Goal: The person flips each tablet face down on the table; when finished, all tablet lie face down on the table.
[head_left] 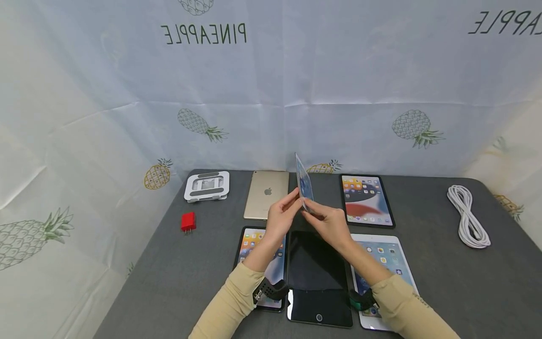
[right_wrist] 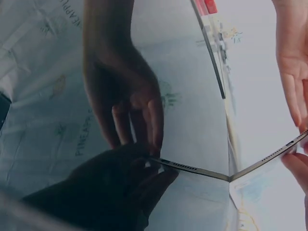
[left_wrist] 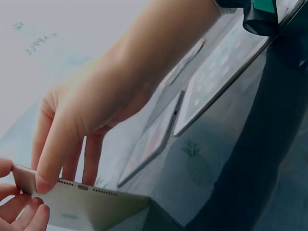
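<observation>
Both hands hold a tablet (head_left: pixel 304 179) up on edge above the table, its lit screen seen at a steep slant in the head view. The left hand (head_left: pixel 281 217) grips its lower edge from the left, and the right hand (head_left: pixel 329 224) pinches the same edge from the right. In the left wrist view, the right thumb lies over the tablet's silvery edge beside the speaker holes and charging port (left_wrist: pixel 83 188). Beneath the hands lies a black tablet (head_left: pixel 319 306) with a dark screen and a round home button. The right wrist view shows the hands mirrored in a dark glossy surface.
Tablets with lit screens lie at the left (head_left: pixel 277 263), at the right in white (head_left: pixel 394 259) and at the back right (head_left: pixel 366 200). A gold tablet (head_left: pixel 267 193) lies face down. Around them are a white folding stand (head_left: pixel 207 186), a red plug adapter (head_left: pixel 188 221) and a white coiled cable (head_left: pixel 467 216).
</observation>
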Action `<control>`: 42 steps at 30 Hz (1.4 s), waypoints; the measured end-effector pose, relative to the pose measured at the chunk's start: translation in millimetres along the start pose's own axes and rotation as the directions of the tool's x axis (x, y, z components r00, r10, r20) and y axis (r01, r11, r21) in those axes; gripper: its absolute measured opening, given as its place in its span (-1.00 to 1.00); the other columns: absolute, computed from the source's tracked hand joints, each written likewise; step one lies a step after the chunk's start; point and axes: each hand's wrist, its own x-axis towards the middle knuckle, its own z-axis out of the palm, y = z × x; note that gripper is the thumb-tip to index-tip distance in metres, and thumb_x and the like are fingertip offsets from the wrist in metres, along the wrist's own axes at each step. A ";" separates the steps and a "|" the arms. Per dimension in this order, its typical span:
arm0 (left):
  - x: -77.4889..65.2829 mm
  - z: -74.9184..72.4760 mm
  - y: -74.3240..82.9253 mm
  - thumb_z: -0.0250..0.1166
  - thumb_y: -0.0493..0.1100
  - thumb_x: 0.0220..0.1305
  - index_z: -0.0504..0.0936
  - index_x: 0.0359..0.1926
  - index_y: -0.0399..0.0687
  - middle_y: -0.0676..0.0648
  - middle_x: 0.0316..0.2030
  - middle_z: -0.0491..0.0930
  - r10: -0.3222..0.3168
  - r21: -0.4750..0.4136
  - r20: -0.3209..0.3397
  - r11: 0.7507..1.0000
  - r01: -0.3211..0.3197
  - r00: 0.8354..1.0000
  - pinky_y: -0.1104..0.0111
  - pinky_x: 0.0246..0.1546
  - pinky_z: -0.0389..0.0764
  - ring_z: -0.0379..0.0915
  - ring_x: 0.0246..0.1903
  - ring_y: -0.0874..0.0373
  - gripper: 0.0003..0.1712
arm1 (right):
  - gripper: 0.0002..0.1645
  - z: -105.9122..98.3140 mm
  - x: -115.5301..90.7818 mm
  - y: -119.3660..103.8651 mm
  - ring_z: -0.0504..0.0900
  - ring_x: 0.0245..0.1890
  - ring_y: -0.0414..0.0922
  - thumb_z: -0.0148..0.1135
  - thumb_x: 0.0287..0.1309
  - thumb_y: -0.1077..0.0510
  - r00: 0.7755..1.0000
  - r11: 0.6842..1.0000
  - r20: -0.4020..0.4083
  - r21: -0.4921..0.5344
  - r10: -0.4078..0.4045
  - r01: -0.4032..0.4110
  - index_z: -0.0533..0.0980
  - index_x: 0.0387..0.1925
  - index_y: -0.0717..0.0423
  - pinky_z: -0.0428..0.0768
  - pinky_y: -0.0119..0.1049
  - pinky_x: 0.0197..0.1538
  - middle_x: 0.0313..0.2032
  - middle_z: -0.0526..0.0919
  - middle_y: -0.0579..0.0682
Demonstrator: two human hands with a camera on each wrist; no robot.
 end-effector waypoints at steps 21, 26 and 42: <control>3.9 8.1 -4.6 0.20 -0.02 0.40 0.47 0.33 0.12 0.00 0.21 0.51 0.015 0.123 0.036 0.992 -0.019 0.999 0.09 0.26 0.36 0.28 0.31 0.09 -0.50 | -0.48 -1.8 -0.5 -10.0 0.69 -0.09 -0.05 0.44 0.07 0.25 0.979 0.976 -0.067 0.113 0.193 -0.185 0.59 0.12 0.13 0.68 -0.24 -0.28 -0.04 0.69 0.08; 4.5 10.2 -8.2 0.16 -0.04 0.43 0.49 0.30 0.06 -0.01 0.23 0.49 -0.001 0.094 0.059 0.996 -0.005 0.998 0.16 0.22 0.42 0.36 0.25 0.09 -0.54 | -0.48 -5.5 -1.5 -9.0 0.69 -0.08 -0.05 0.42 0.10 0.25 0.974 0.971 -0.060 0.115 0.219 -0.211 0.57 0.14 0.15 0.68 -0.17 -0.23 -0.03 0.68 0.10; 2.0 10.9 -38.8 0.16 -0.15 0.43 0.57 0.19 -0.19 -0.15 0.10 0.59 -0.075 0.202 0.129 0.978 0.048 0.989 0.20 0.08 0.55 0.52 0.09 -0.01 -0.62 | -0.34 -24.7 -7.6 -8.1 0.69 -0.10 0.02 0.42 0.09 0.26 0.946 0.942 -0.067 0.135 0.318 -0.307 0.46 0.27 0.13 0.65 -0.29 -0.20 -0.02 0.66 0.19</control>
